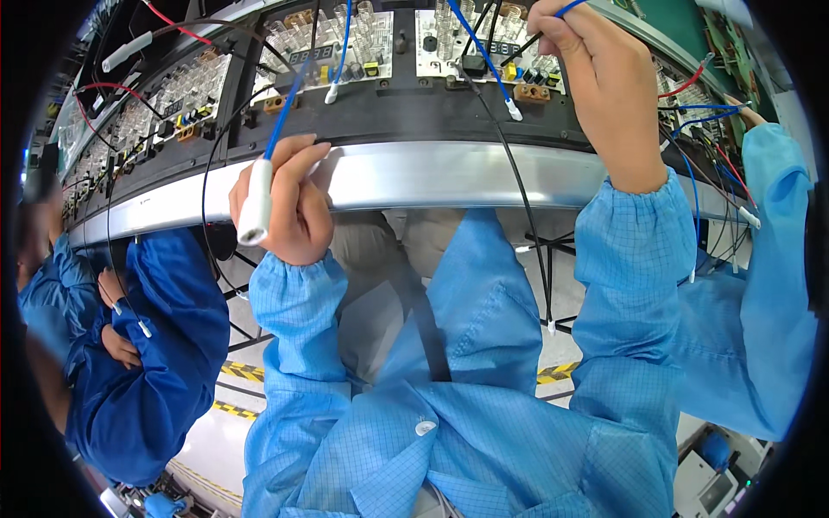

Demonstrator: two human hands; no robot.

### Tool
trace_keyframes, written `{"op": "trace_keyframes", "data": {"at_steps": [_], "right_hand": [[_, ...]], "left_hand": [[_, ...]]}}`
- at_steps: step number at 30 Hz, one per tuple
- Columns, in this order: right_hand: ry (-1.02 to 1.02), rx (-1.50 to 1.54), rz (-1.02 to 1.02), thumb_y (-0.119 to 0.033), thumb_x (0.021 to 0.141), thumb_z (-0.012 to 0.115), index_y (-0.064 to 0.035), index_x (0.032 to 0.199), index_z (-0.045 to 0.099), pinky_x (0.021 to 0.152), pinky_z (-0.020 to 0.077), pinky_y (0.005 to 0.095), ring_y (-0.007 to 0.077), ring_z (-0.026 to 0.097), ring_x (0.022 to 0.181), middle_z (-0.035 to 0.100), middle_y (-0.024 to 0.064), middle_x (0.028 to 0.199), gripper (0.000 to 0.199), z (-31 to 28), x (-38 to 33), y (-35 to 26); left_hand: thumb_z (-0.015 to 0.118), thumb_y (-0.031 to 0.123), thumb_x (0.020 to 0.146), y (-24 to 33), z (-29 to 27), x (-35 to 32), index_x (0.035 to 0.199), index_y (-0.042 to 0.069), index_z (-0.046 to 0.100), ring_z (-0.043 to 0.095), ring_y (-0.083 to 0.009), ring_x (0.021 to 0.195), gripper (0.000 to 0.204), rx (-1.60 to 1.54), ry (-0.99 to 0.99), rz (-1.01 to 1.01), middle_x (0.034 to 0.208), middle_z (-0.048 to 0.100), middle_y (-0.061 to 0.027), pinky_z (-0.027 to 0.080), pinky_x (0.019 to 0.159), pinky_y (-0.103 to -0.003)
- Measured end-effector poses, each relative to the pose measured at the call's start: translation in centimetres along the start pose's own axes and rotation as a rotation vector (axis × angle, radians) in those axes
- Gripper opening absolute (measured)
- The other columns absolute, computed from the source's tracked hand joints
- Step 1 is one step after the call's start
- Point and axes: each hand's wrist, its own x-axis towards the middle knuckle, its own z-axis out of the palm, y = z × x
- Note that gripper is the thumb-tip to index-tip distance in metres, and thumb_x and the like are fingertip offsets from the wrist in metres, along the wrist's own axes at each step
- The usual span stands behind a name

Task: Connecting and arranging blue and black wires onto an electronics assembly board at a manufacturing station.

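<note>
Nearest, one white button (425, 428) sits on the wearer's light blue smock (518, 432); its two sleeves run up to two bare hands. The left hand (289, 203) is curled closed about one white tube (255, 207), its open end toward the camera, with one blue wire (283, 121) running up out of it. The right hand (609, 86), higher up, has thumb and fingers pinched together on a thin dark lead (523, 47); a second blue wire (570, 8) crosses its fingers.

Just beyond the left hand lies one silver rail (466, 173), crossed by a black wire (518, 168) that ends in a white tip. Past the rail, on the dark bench (406, 108), two white-tipped blue wires hang before two white boards (380, 60) at the centre. Each of these carries one digit display (496, 49); the small print on them is too fine to read. Further boards (186, 95) stand leftward.

Two co-workers (164, 345) sit at left; another's sleeve (771, 173) is at right.
</note>
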Motion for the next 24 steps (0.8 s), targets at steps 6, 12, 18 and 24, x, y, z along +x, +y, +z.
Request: {"op": "trace_keyframes", "data": {"at_steps": [6,12,18,24], "right_hand": [[-0.016,0.029,0.052,-0.005,0.086,0.055,0.0008,0.086,0.061,0.06,0.046,0.0321,0.0243,0.06,0.065,0.06,0.012,0.071,0.009,0.0,0.3,-0.5],[-0.028,0.007,0.036,-0.005,0.085,0.055,-0.0004,0.086,0.061,0.06,0.046,0.0333,0.025,0.06,0.065,0.061,0.012,0.071,0.008,-0.5,0.1,-0.8],[0.182,0.292,-0.311,-0.006,0.083,0.058,-0.0015,0.086,0.062,0.06,0.0466,0.0347,0.0285,0.061,0.066,0.062,0.0129,0.073,0.006,1.6,0.7,1.3],[0.179,0.362,-0.27,-0.006,0.083,0.06,-0.0008,0.086,0.062,0.06,0.047,0.0345,0.0289,0.061,0.067,0.062,0.0131,0.074,0.007,1.6,0.5,1.0]], "left_hand": [[0.054,0.001,0.065,0.0,-0.3,0.3,0.082,0.008,0.07,0.059,-0.0201,0.069,0.024,-0.008,-0.012,-0.007,0.08,0.066,-0.0055,0.042,0.068,-0.031],[0.054,-0.001,0.065,0.5,-0.1,0.7,0.082,0.006,0.069,0.056,-0.0186,0.059,0.024,-0.075,0.008,-0.053,0.075,0.064,-0.0084,0.042,0.064,-0.029],[0.051,-0.006,0.068,1.0,0.0,0.9,0.082,0.001,0.068,0.054,-0.0167,0.052,0.023,-0.155,0.029,-0.081,0.072,0.061,-0.0103,0.043,0.052,-0.027],[0.048,-0.008,0.069,0.6,-0.3,0.7,0.083,-0.001,0.068,0.053,-0.0148,0.053,0.025,-0.171,0.005,-0.069,0.076,0.061,-0.0116,0.043,0.05,-0.026]]}}
